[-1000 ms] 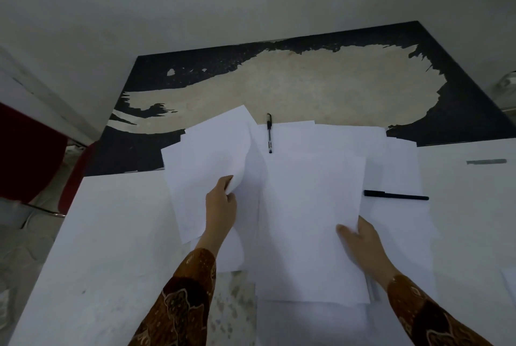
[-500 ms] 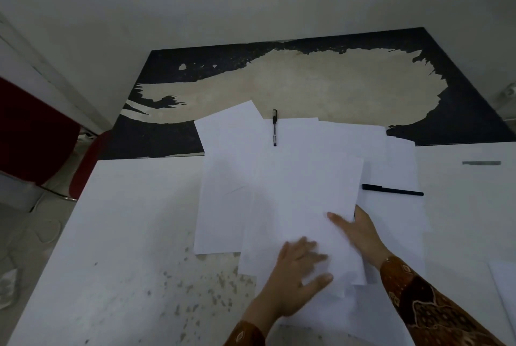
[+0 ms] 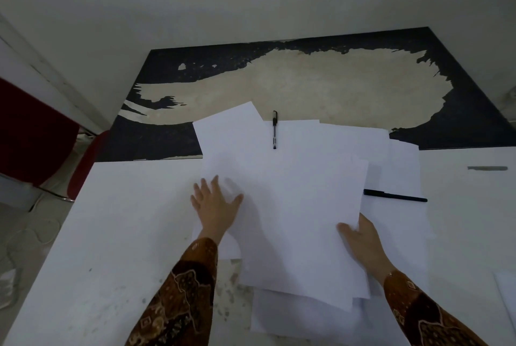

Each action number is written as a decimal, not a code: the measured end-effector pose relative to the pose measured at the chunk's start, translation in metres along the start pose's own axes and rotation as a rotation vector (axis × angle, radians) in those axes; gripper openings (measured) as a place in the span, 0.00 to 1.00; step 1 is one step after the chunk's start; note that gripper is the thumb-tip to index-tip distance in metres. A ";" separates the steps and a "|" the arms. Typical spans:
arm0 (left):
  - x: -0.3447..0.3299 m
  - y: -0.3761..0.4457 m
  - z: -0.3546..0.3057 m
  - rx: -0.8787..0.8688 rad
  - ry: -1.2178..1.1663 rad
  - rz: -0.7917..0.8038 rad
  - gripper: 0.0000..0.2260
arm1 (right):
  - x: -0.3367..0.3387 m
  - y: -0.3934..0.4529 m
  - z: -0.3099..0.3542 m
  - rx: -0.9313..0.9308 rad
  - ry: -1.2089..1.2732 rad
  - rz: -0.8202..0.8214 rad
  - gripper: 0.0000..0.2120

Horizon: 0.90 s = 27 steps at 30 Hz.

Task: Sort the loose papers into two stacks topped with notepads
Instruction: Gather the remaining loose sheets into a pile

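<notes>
Fingers of left hand (image 3: 216, 206) are spread apart & flat, pressing on the left part of the loose papers (image 3: 293, 206); prob. to pin or slide the lower sheets while the pile is evened up. Right hand (image 3: 360, 239) rests at the right edge of the top sheet (image 3: 304, 234), thumb lying on it, other fingers look tucked under/behind the edge, so I can't tell for sure whether it pinches the sheet or only steadies it.

Papers lie fanned in one untidy overlap across the middle of the white desk (image 3: 111, 234), reaching over its far edge onto the worn dark surface (image 3: 321, 86) behind. One pen (image 3: 274, 130) sits on the far sheets near that edge; a second pen (image 3: 395, 195) lies to the right, its near end hidden under the top sheet.

No two stacks yet, judging by the mess. No notepads visible. White corner (image 3: 506, 290) at the desk's right edge is cut off; can't say what it is. Sheet count impossible to read, white on white.
</notes>
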<state>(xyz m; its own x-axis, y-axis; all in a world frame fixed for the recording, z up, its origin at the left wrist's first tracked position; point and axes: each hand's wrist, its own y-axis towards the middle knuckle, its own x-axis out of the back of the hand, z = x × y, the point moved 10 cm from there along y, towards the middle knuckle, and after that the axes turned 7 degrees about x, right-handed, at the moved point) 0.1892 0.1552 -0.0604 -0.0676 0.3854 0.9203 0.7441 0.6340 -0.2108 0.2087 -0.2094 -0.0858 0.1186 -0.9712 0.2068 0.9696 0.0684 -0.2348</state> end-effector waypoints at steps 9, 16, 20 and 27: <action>0.005 0.022 0.006 -0.063 0.178 -0.077 0.30 | 0.001 0.001 -0.005 0.011 0.009 -0.012 0.13; 0.012 0.032 0.001 0.076 0.005 -0.066 0.29 | 0.001 0.001 -0.004 0.031 0.004 -0.010 0.13; -0.006 0.025 0.002 0.283 -0.039 0.021 0.46 | 0.002 0.002 -0.005 0.024 -0.014 -0.020 0.12; -0.034 0.022 -0.007 0.308 -0.143 0.070 0.46 | 0.002 0.002 -0.003 0.039 -0.018 -0.036 0.12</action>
<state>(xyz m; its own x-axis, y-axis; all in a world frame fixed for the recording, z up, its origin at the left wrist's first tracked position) 0.2129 0.1515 -0.0945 -0.1319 0.5112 0.8493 0.5164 0.7667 -0.3813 0.2107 -0.2121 -0.0887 0.0867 -0.9689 0.2317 0.9810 0.0425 -0.1893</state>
